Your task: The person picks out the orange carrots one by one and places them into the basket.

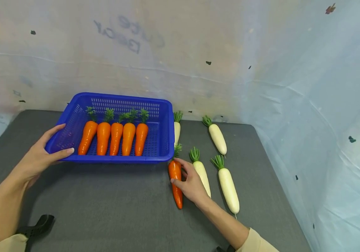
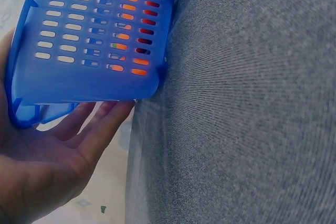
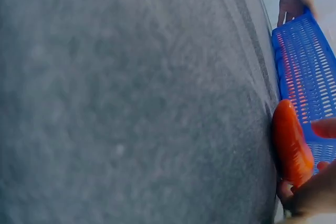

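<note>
My left hand (image 1: 38,154) grips the left end of a blue perforated plastic basket (image 1: 117,159), thumb over its rim and fingers beneath, as the left wrist view shows. Inside stand out several orange carrots (image 1: 103,138) with green tops, side by side. Right of the basket's near corner, a red-orange carrot (image 1: 177,196) lies on the grey table (image 1: 110,210). Around its upper part reaches my right hand (image 1: 193,183). A finger is against the carrot's leafy end, while in the right wrist view the thumb (image 3: 324,128) stands apart from the carrot's side.
Several white radishes with green stems lie right of the basket: one (image 1: 217,138) at the back, one (image 1: 229,190) nearer, one (image 1: 202,175) partly behind my right hand, one (image 1: 177,131) partly hidden by the basket. Plastic sheeting (image 1: 198,42) hangs behind the table.
</note>
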Available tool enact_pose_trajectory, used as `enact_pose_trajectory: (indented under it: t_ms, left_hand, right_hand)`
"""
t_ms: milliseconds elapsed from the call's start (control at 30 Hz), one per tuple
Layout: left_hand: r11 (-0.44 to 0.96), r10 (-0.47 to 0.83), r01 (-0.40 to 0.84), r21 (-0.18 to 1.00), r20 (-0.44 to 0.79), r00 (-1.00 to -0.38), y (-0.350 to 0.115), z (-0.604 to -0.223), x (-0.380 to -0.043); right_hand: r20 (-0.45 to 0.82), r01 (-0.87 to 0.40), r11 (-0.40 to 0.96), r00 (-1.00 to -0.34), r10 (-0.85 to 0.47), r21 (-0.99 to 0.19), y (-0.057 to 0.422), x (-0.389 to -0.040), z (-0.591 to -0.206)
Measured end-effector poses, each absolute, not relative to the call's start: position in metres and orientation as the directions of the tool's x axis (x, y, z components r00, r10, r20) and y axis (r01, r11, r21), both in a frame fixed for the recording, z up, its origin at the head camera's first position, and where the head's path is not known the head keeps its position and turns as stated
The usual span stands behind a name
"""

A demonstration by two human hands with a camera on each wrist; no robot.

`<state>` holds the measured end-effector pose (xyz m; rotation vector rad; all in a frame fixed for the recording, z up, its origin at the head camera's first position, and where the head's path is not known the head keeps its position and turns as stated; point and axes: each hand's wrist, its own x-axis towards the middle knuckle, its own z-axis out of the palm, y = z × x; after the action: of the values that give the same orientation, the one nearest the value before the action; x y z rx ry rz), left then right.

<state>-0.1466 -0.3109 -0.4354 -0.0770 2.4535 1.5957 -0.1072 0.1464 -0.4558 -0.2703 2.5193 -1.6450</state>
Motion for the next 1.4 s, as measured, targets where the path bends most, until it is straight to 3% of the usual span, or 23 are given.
enact_pose_trajectory:
  t_ms: [300, 500, 1100, 1400]
  left_hand:
    - [0.393, 0.067, -0.167, 0.904, -0.209, -0.976, -0.311, -0.434, -0.146]
    - [0.401, 0.065, -0.168, 0.9, -0.211, -0.975, -0.312, -0.435, -0.145]
    - [0.436, 0.07, -0.149, 0.887, -0.199, -0.978, -0.312, -0.435, -0.145]
    - [0.408, 0.059, -0.155, 0.9, -0.195, -0.979, -0.31, -0.436, -0.145]
  right_hand:
    - [-0.046, -0.145, 0.663, -0.964, -0.263, -0.734, 0.15, -0.115, -0.451]
    - [-0.061, -0.175, 0.745, -0.959, -0.277, -0.643, 0.148, -0.124, -0.448]
    - [-0.069, -0.068, 0.497, -0.965, -0.253, -0.865, 0.155, -0.131, -0.435]
    - [0.002, -0.1, 0.489, -0.98, -0.197, -0.866, 0.153, -0.147, -0.406]
